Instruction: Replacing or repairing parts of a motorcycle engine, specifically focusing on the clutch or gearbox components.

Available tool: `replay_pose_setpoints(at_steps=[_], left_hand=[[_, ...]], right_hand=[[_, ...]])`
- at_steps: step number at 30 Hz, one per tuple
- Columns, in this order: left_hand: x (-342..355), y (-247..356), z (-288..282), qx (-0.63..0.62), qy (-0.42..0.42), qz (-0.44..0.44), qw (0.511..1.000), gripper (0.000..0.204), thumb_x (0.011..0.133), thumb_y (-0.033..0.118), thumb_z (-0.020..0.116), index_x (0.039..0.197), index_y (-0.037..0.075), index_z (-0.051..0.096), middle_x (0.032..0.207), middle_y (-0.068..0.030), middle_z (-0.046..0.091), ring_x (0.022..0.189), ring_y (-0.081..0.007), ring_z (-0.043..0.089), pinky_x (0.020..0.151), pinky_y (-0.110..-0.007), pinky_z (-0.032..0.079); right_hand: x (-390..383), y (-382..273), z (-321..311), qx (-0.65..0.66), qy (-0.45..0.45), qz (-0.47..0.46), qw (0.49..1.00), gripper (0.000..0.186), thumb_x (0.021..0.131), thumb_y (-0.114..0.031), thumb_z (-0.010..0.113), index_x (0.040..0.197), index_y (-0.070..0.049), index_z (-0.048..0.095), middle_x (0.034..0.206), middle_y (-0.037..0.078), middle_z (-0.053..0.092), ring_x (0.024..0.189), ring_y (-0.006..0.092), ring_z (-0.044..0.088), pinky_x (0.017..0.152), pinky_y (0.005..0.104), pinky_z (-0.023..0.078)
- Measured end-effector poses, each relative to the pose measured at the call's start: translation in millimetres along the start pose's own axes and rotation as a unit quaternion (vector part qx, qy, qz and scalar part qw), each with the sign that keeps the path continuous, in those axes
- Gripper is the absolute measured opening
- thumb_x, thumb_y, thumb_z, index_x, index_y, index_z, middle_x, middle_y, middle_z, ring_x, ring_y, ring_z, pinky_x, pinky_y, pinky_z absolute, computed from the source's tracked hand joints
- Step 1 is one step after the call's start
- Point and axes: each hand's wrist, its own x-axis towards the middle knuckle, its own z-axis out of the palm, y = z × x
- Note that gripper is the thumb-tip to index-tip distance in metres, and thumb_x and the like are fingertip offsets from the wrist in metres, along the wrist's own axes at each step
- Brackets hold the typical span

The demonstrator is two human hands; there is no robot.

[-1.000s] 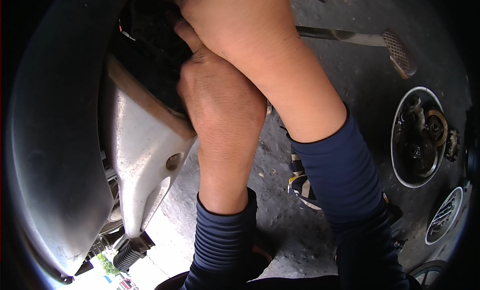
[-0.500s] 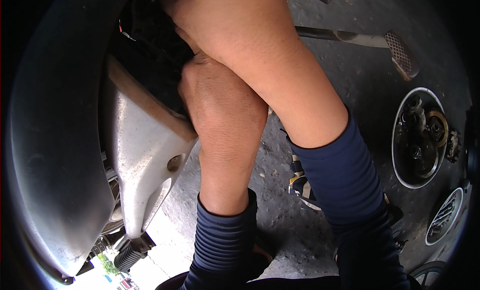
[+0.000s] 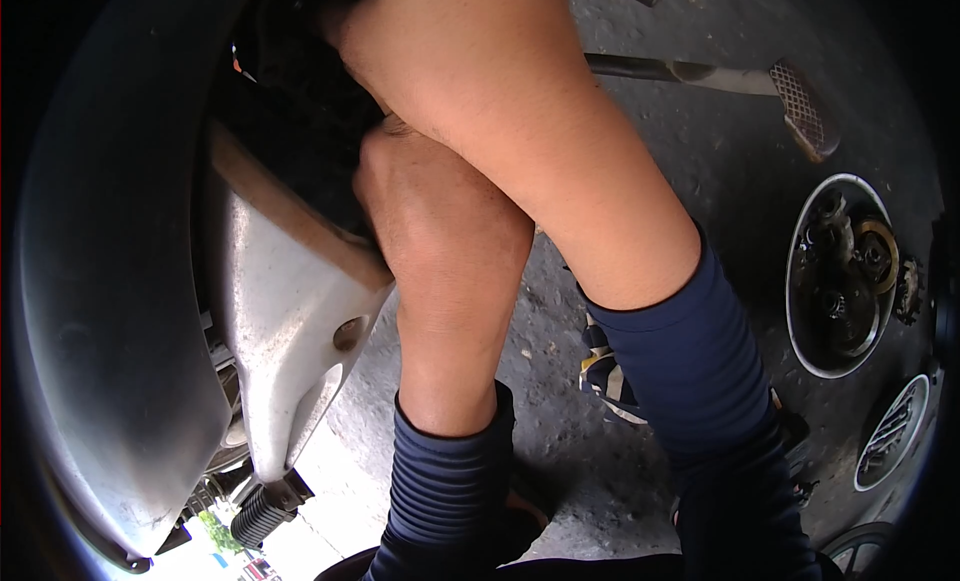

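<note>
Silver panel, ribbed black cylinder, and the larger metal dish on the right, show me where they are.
Silver panel [image 3: 285, 291]: head view, on its broad face.
Ribbed black cylinder [image 3: 260, 517]: head view, on its ridged side.
Larger metal dish [image 3: 789, 281]: head view, on its left rim.

The speckled silver panel [image 3: 285, 306] has a brownish top edge, a round hole, and a dark gap [image 3: 285, 111] above it.
</note>
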Motion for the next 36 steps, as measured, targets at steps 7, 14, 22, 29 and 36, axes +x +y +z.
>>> replay_pose_setpoints(at_steps=[7,14,22,29,36], left_hand=[[-2.5,1.2,-3.3,0.034,-0.053,-0.072,0.995,0.026,0.072,0.013,0.076,0.092,-0.003,0.067,0.085,-0.0183,0.07,0.083,-0.0345,0.07,0.07,-0.037,0.053],[11.4,18.2,5.0,0.14,-0.057,-0.174,0.973,0.042,0.071,0.015,0.079,0.105,-0.002,0.062,0.093,-0.0211,0.069,0.091,-0.0379,0.069,0.075,-0.039,0.055],[9.8,12.9,-1.3,0.166,-0.111,-0.178,0.964,0.074,0.075,0.012,0.074,0.134,-0.006,0.033,0.096,-0.0281,0.067,0.093,-0.045,0.066,0.08,-0.044,0.054],[16.7,32.1,5.4,0.113,-0.062,-0.202,0.971,0.062,0.084,0.016,0.068,0.129,-0.005,0.03,0.095,-0.0312,0.066,0.094,-0.0495,0.064,0.078,-0.047,0.053],[11.5,22.2,-0.8,0.1,-0.056,-0.253,0.961,0.07,0.073,0.002,0.061,0.135,-0.004,0.028,0.069,-0.0182,0.063,0.065,-0.0312,0.066,0.07,-0.035,0.052]], right_hand=[[-1.5,4.3,-13.6,0.094,-0.008,-0.02,0.995,0.013,0.07,0.007,0.064,0.082,0.011,0.067,0.083,0.029,0.067,0.08,0.041,0.068,0.073,0.042,0.055],[3.0,9.9,-42.5,0.285,-0.071,0.111,0.95,0.015,0.072,0.007,0.064,0.086,0.009,0.069,0.083,0.026,0.068,0.079,0.0391,0.069,0.073,0.0388,0.055],[1.4,14.8,-20.5,0.151,-0.06,-0.046,0.986,0.022,0.077,0.007,0.057,0.094,0.007,0.071,0.09,0.027,0.068,0.085,0.0389,0.069,0.081,0.0387,0.055],[-1.9,20.4,-54.5,0.066,-0.055,-0.136,0.987,0.018,0.084,0.005,0.055,0.097,0.008,0.067,0.087,0.02,0.069,0.076,0.034,0.068,0.077,0.0361,0.055],[-103.6,29.9,-136.8,0.134,-0.109,0.249,0.953,0.02,0.082,0.002,0.068,0.102,0.0,0.068,0.086,0.009,0.069,0.078,0.0149,0.069,0.069,0.0261,0.054]])
